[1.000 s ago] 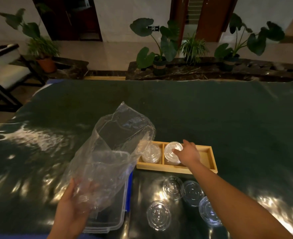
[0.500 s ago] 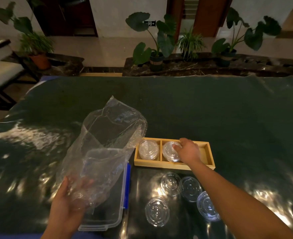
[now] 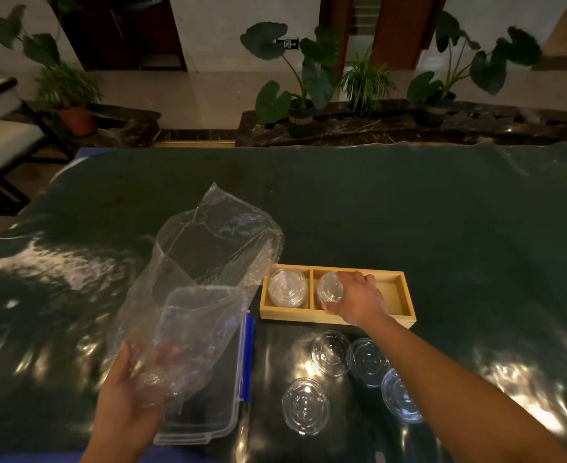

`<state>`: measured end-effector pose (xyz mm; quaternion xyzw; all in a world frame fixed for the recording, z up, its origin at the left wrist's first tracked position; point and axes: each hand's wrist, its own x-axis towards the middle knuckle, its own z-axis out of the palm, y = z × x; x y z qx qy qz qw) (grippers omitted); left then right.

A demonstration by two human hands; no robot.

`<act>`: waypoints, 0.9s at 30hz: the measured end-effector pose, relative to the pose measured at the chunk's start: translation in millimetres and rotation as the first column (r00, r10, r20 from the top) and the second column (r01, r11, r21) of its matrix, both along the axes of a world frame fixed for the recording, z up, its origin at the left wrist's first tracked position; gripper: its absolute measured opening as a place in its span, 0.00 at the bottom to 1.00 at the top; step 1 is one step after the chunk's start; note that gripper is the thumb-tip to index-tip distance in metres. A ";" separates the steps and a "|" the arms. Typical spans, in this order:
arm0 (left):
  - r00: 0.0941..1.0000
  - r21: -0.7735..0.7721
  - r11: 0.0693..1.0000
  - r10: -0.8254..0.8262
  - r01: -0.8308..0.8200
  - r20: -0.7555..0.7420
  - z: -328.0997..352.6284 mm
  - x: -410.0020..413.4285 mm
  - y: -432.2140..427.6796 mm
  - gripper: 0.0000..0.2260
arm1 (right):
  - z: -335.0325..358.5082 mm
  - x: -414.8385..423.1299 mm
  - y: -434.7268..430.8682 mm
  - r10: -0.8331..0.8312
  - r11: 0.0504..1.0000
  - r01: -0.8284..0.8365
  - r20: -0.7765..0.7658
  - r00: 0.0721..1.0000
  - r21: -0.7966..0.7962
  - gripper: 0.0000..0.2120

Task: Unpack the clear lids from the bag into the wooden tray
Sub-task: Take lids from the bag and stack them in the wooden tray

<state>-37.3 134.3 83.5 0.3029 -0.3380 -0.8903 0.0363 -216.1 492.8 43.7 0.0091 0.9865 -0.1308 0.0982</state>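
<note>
Since the earlier frames little has changed: the left hand (image 3: 131,392), at lower left, still grips the bottom of the crumpled clear plastic bag (image 3: 202,279), which stands open above a clear rectangular plastic box with a blue clip (image 3: 205,426). Right of the bag, the light wooden tray (image 3: 405,295) holds a stack of clear round lids (image 3: 288,287) in its left compartment; the right hand (image 3: 355,300) has settled lower, fingers closed around a second lid stack (image 3: 329,289) in the middle compartment. Four loose clear lids (image 3: 305,406) lie on the dark green tablecloth (image 3: 409,212) below the tray.

The dark table (image 3: 375,202) bears a wooden tray (image 3: 337,320), a plastic box (image 3: 208,429) and loose lids (image 3: 305,406).
</note>
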 end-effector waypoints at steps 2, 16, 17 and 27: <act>1.000 0.005 1.000 0.003 -0.003 0.006 1.0 0.5 -0.5 0.19 | 0.0 0.1 0.9 -0.020 0.999 0.020 0.016 1.000 -0.028 0.40; 0.999 -0.004 0.999 0.037 -0.037 -0.008 7.6 5.1 -5.4 0.15 | 5.5 -1.9 -57.0 0.274 0.961 -0.270 -0.073 0.959 0.061 0.26; 0.999 -0.001 0.999 0.040 -0.040 -0.008 7.2 5.6 -6.9 0.15 | 4.7 -1.0 -58.3 0.285 0.958 -0.282 -0.063 0.956 0.060 0.26; 0.998 0.020 0.998 0.065 -0.065 -0.013 4.8 8.7 -18.5 0.17 | 6.6 2.0 -54.2 0.319 0.947 -0.315 -0.099 0.942 0.060 0.25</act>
